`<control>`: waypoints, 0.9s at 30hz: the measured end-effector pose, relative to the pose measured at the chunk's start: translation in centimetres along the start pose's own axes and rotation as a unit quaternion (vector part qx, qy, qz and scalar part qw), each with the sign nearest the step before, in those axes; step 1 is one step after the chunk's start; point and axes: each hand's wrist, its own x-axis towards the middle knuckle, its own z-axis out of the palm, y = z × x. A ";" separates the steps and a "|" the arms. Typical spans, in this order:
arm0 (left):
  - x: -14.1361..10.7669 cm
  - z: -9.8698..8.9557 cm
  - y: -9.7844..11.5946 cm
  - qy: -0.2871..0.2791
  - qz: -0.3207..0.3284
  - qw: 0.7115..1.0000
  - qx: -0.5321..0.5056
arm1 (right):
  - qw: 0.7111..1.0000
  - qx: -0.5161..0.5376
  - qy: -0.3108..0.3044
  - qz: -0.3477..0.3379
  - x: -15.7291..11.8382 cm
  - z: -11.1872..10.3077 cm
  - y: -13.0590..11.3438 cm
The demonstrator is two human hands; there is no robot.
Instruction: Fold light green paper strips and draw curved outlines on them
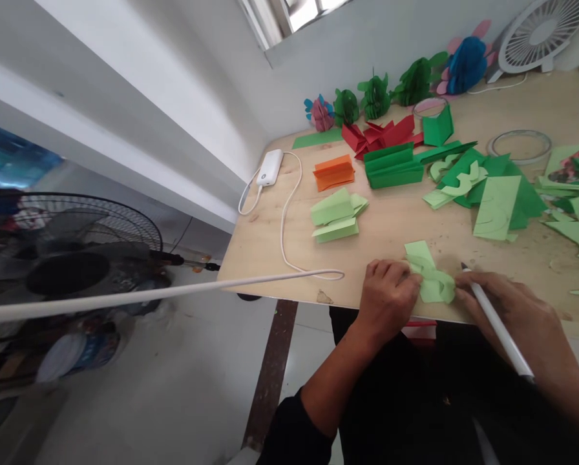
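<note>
A light green paper cutout (437,284) with curved edges lies by the table's front edge, over a light green paper piece (419,250). My left hand (389,294) pinches the cutout's left side between thumb and fingers. At its right end, the fingertips of my right hand (517,316) touch the same cutout. That hand also holds a white pen (500,326), its dark tip pointing up and left over the table. Beyond my right hand lies a light green sheet (497,206) with drawn outlines, on darker green paper (526,200).
Folded light green (335,213), orange (334,172), green (393,165) and red paper (381,134) lie across the table. Paper figures (375,97) line the wall beside a white fan (544,35). A power bank (271,166) trails a white cable (173,294). Tape roll (519,134) and scraps (575,236) lie right.
</note>
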 end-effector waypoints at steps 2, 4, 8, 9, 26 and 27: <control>0.0 0.1 0.0 0.002 0.000 1.000 -0.004 | 0.999 -0.022 0.013 -0.028 -0.3 0.3 0.2; 0.0 0.2 0.1 0.001 -0.001 1.000 -0.008 | 0.998 -0.044 0.026 -0.048 -0.4 0.7 0.3; 0.0 0.2 0.2 -0.023 -0.010 1.000 -0.009 | 0.996 -0.054 0.040 -0.057 -0.3 1.1 0.5; 0.0 0.1 0.2 -0.027 -0.011 1.000 -0.009 | 0.996 -0.054 0.044 -0.061 -0.3 1.1 0.5; 0.0 -0.2 0.1 -0.035 -0.009 0.999 -0.022 | 0.965 0.035 0.005 -0.261 -0.4 -0.7 1.1; 0.0 -0.2 0.1 -0.032 -0.008 0.999 -0.022 | 0.965 0.031 0.006 -0.260 -0.4 -0.6 1.2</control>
